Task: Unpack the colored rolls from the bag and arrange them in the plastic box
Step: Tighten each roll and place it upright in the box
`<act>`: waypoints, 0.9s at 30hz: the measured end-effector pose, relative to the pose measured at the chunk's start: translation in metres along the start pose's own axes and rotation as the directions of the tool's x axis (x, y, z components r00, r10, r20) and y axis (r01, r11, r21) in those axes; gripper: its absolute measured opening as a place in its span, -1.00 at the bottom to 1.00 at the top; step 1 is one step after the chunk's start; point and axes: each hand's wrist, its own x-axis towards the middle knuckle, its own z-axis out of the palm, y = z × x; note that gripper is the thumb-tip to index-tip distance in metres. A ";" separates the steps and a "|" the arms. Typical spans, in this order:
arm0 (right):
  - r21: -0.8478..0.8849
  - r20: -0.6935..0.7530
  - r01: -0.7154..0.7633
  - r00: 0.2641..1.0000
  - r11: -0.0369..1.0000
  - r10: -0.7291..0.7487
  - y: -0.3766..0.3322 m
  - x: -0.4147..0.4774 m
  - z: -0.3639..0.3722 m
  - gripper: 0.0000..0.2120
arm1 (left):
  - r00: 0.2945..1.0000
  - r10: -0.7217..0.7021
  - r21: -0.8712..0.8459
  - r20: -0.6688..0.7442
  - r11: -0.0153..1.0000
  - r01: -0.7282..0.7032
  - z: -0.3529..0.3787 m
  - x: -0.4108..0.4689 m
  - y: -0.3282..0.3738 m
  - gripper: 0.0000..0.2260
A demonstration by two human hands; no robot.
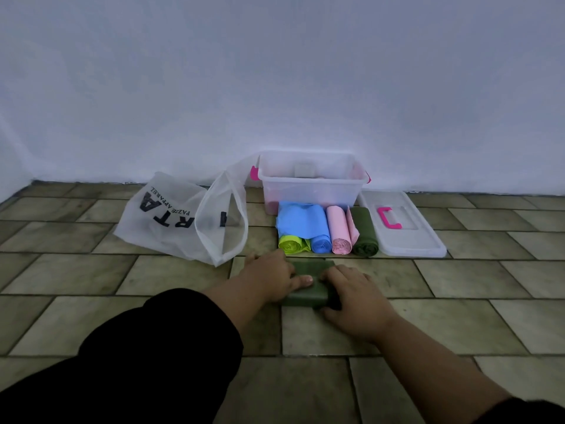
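A dark green roll (308, 289) lies on the tiled floor in front of me, part of its sheet spread flat beyond it. My left hand (269, 278) presses on its left end and my right hand (354, 296) covers its right end. Behind it, side by side on the floor, lie a lime roll (292, 245), a blue roll (318, 231) with a loose sheet, a pink roll (339, 231) and another dark green roll (364, 234). The clear plastic box (312, 186) with pink clips stands by the wall. The white bag (180, 221) sits open at the left.
The box's clear lid (406, 237) with a pink handle lies flat on the floor right of the rolls. A white wall runs close behind the box. My dark sleeve fills the lower left.
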 end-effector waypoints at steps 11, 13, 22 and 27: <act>-0.108 0.055 -0.096 0.993 0.990 0.102 -0.001 0.011 0.001 -0.48 | 0.935 0.183 0.010 -0.304 0.982 -0.189 0.029 -0.016 -0.004 -0.58; -0.118 0.037 -0.046 0.998 0.992 0.051 -0.003 0.008 0.001 -0.40 | 0.960 0.124 -0.029 -0.251 0.990 -0.136 0.020 -0.012 -0.003 -0.61; -0.044 0.154 -0.177 0.971 0.983 0.181 -0.007 0.031 -0.010 -0.53 | 0.920 -0.368 -0.338 -0.135 0.890 0.307 0.005 -0.010 0.013 -0.43; 0.260 0.303 -0.322 0.922 0.910 0.239 -0.010 0.031 -0.015 -0.66 | 0.884 -0.466 -0.660 -0.043 0.678 0.325 0.004 -0.003 0.029 -0.42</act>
